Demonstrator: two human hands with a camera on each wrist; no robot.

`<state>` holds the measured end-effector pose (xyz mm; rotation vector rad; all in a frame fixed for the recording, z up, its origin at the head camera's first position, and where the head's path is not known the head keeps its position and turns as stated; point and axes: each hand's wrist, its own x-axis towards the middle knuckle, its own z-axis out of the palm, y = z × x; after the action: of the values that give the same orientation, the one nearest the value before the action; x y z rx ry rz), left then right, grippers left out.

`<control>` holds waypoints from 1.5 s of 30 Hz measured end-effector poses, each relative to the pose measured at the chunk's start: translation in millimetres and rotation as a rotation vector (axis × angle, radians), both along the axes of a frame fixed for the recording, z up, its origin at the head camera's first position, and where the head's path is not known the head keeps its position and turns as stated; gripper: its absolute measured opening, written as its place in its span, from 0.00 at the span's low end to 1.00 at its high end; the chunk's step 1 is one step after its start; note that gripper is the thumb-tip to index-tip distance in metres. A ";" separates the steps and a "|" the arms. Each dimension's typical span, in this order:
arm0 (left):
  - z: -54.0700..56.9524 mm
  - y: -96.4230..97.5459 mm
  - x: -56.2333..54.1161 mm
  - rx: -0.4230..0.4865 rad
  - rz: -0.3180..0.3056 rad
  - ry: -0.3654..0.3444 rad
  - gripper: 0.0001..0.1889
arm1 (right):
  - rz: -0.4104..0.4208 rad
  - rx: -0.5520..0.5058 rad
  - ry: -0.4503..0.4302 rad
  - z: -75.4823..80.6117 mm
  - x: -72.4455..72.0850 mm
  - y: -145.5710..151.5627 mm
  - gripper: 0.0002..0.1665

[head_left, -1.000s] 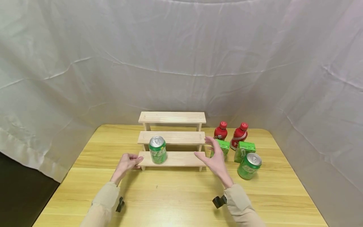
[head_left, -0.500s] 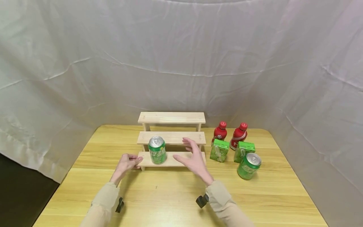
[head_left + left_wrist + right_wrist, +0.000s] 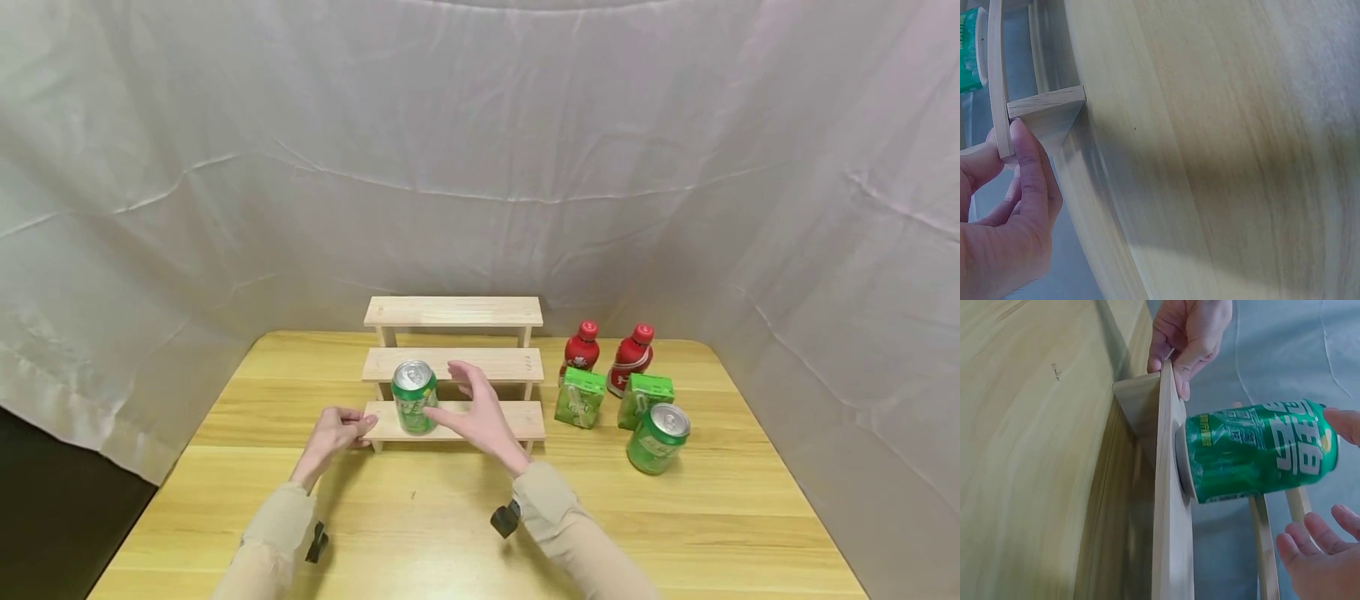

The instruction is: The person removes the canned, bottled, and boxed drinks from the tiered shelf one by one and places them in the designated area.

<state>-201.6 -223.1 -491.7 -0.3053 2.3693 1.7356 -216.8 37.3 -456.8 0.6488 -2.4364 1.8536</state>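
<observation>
A three-tier wooden shelf (image 3: 453, 312) stands near the back of the table. On the left part of its lowest step sits an upright green soda can (image 3: 415, 398) with a silver top. My left hand (image 3: 337, 432) pinches the left end of that step; the left wrist view shows the thumb above the board and the fingers (image 3: 1030, 165) beneath. My right hand (image 3: 480, 412) is just right of the can, thumb and fingers spread apart. In the right wrist view, its thumb (image 3: 1342, 425) overlaps the can's upper end, while the fingers (image 3: 1310, 540) stand off from its side.
Right of the shelf, two red bottles (image 3: 631, 358) stand behind two green juice boxes (image 3: 580, 400). A second green can (image 3: 658, 440) is in front of the right-hand box. Grey curtains (image 3: 465, 167) close in the back and sides of the wooden table (image 3: 420, 542).
My right hand has moved left from beside the juice boxes, across the front of the shelf, to the can. My left hand has stayed at the step's end.
</observation>
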 end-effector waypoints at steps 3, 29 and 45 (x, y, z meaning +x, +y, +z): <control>-0.2 -0.2 0.0 0.001 -0.001 0.001 0.20 | 0.020 0.010 -0.014 1.2 -2.5 -6.7 0.49; -0.7 -0.8 -0.7 -0.004 0.000 -0.002 0.19 | 0.037 0.008 0.026 -4.9 -11.6 -38.9 0.43; -0.5 -2.0 1.0 -0.019 -0.019 0.008 0.21 | -0.026 0.006 0.073 2.3 -1.8 -20.6 0.42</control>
<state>-200.5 -225.1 -492.2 -0.2776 2.3874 1.7107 -218.6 16.7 -454.5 0.6702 -2.3944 1.7810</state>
